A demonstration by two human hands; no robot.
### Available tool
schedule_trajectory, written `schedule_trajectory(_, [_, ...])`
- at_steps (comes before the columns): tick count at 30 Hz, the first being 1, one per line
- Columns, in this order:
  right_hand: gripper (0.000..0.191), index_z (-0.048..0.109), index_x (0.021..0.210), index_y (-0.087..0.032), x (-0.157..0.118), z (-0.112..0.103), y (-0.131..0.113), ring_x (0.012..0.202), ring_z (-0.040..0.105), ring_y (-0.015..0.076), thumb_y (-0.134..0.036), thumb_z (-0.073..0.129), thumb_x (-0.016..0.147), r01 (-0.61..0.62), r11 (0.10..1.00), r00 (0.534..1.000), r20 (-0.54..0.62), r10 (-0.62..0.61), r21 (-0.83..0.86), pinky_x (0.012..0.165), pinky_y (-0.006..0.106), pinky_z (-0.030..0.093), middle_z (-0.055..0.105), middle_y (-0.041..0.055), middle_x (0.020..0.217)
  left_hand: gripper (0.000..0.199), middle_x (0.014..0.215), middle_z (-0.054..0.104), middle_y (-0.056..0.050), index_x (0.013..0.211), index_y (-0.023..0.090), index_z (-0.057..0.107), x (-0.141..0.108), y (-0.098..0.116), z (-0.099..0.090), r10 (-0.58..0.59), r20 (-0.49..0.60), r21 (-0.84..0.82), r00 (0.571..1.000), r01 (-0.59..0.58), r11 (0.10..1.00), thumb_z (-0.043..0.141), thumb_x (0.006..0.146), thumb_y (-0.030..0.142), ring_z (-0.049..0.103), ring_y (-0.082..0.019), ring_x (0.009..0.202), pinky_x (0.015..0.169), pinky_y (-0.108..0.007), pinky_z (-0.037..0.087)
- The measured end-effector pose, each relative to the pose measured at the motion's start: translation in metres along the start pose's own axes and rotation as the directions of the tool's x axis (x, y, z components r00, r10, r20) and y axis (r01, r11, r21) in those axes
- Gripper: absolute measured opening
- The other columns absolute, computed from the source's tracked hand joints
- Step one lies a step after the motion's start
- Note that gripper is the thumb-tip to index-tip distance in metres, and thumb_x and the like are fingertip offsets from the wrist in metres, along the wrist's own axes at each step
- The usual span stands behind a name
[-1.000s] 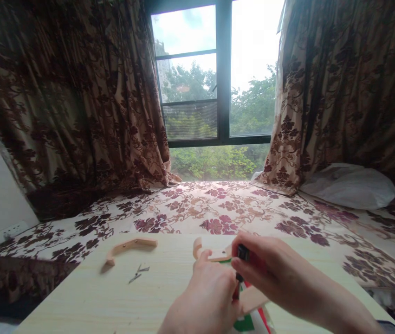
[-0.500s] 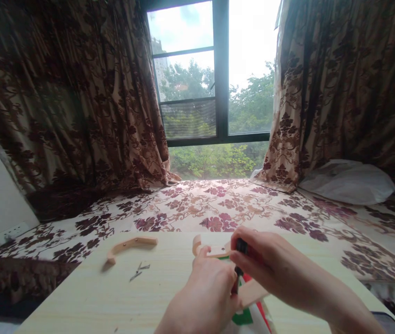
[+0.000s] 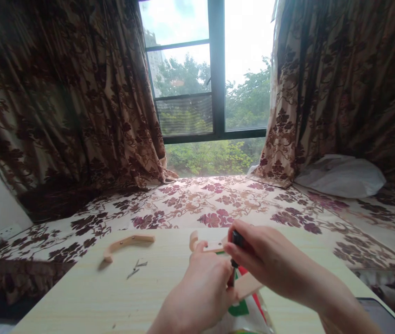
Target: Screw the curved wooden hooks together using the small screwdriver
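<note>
My right hand [image 3: 267, 260] is closed round the black handle of a screwdriver [image 3: 237, 241], which points down. Below it, my left hand [image 3: 204, 283] is closed on a pale wooden piece [image 3: 248, 285], its fingers by the screwdriver's shaft; the tip is hidden. Beyond my left hand, a curved wooden part [image 3: 214, 246] shows a dark hole. Under the wood lies a white, green and red plastic bag [image 3: 241, 309]. Another curved wooden piece [image 3: 131, 240] rests at the left of the table, with several screws [image 3: 136, 268] near it.
The pale wooden table [image 3: 96, 297] has a dark-edged device [image 3: 380, 313] at its right edge. Behind it are a flower-patterned cloth [image 3: 197, 199], a white plastic bag [image 3: 339, 176], a window [image 3: 218, 69] and curtains [image 3: 113, 93]. A socket strip [image 3: 4, 235] is at the far left.
The view has shifted slightly, so everything sits a little further left and up. Both hands keep their hold on the screwdriver and the wooden piece.
</note>
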State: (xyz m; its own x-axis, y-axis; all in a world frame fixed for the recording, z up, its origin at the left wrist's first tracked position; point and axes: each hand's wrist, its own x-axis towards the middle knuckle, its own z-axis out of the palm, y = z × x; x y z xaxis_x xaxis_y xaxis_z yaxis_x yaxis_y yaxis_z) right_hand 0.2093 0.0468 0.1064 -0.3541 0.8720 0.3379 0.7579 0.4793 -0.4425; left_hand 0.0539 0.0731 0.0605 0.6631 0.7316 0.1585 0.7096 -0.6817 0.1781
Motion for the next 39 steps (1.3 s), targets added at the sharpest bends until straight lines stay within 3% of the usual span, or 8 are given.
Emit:
schedule_trajectory(10, [0.013,0.047,0.082,-0.021,-0.004,-0.002,0.003,0.060,0.048,0.0135,-0.031,0.046,0.091,0.051,0.999,0.999,0.010,-0.051,-0.017,0.055,0.026,0.032,0.056,-0.0007,0.070,0.023,0.059,0.063,0.005,0.059,0.023,0.060,0.001,-0.006,0.007,0.049,-0.072,0.001,0.996,-0.049,0.999,0.058,0.079,0.033,0.055,-0.016,0.067,0.102,-0.051,0.020])
schedule_trajectory(14, [0.017,0.045,0.081,-0.021,-0.003,-0.001,0.003,0.059,0.048,0.0136,-0.034,0.046,0.091,0.004,0.998,1.000,-0.022,-0.005,-0.056,0.055,0.027,0.032,0.056,-0.0010,0.067,0.021,0.056,0.060,0.007,0.059,0.024,0.059,0.000,-0.007,0.009,0.049,-0.086,0.004,0.995,-0.049,0.999,0.059,0.078,0.032,0.053,-0.014,0.064,0.102,-0.049,0.019])
schedule_trajectory(18, [0.014,0.047,0.081,-0.021,-0.004,-0.004,-0.001,0.059,0.047,0.0129,-0.031,0.046,0.091,0.057,0.998,0.998,0.002,-0.057,-0.023,0.054,0.026,0.031,0.055,-0.0016,0.068,0.013,0.065,0.064,0.007,0.064,0.025,0.062,0.002,-0.006,0.009,0.059,-0.091,0.005,0.994,-0.059,0.998,0.060,0.076,0.028,0.055,-0.015,0.071,0.104,-0.049,0.017])
schedule_trajectory(23, [0.017,0.043,0.078,-0.021,-0.003,-0.003,0.001,0.058,0.046,0.0127,-0.031,0.046,0.091,0.038,0.999,0.999,-0.015,-0.038,-0.017,0.055,0.026,0.031,0.056,-0.0005,0.068,0.019,0.063,0.062,0.005,0.062,0.023,0.061,-0.001,-0.002,-0.009,0.055,-0.012,-0.006,0.998,-0.055,0.998,0.057,0.080,0.030,0.055,-0.015,0.071,0.104,-0.049,0.019])
schedule_trajectory(29, [0.019,0.040,0.077,-0.022,-0.002,0.001,0.002,0.057,0.043,0.0119,-0.034,0.046,0.091,0.043,0.999,0.998,-0.037,-0.043,0.000,0.053,0.026,0.030,0.054,-0.0018,0.066,0.011,0.083,0.063,0.001,0.067,0.025,0.064,-0.013,0.002,-0.035,0.014,0.006,-0.003,1.000,-0.014,1.000,0.063,0.074,0.032,0.053,-0.021,0.091,0.103,-0.049,0.024])
schedule_trajectory(35, [0.021,0.040,0.074,-0.021,-0.001,0.001,-0.002,0.055,0.041,0.0113,-0.033,0.046,0.090,0.064,0.998,0.997,-0.037,-0.063,0.015,0.053,0.026,0.029,0.053,-0.0018,0.063,0.017,0.068,0.058,0.000,0.057,0.023,0.059,-0.012,0.005,-0.022,-0.010,0.010,0.082,1.000,0.009,0.997,0.056,0.074,0.022,0.053,-0.021,0.085,0.103,-0.051,0.023])
schedule_trajectory(39, [0.021,0.041,0.075,-0.020,0.002,0.002,-0.002,0.055,0.043,0.0110,-0.032,0.047,0.090,0.051,0.998,0.998,-0.039,-0.049,0.043,0.052,0.025,0.028,0.053,-0.0013,0.064,0.018,0.070,0.059,0.000,0.056,0.022,0.056,-0.009,0.003,-0.017,-0.019,0.012,0.105,1.000,0.018,0.994,0.051,0.073,0.018,0.053,-0.022,0.085,0.104,-0.053,0.021])
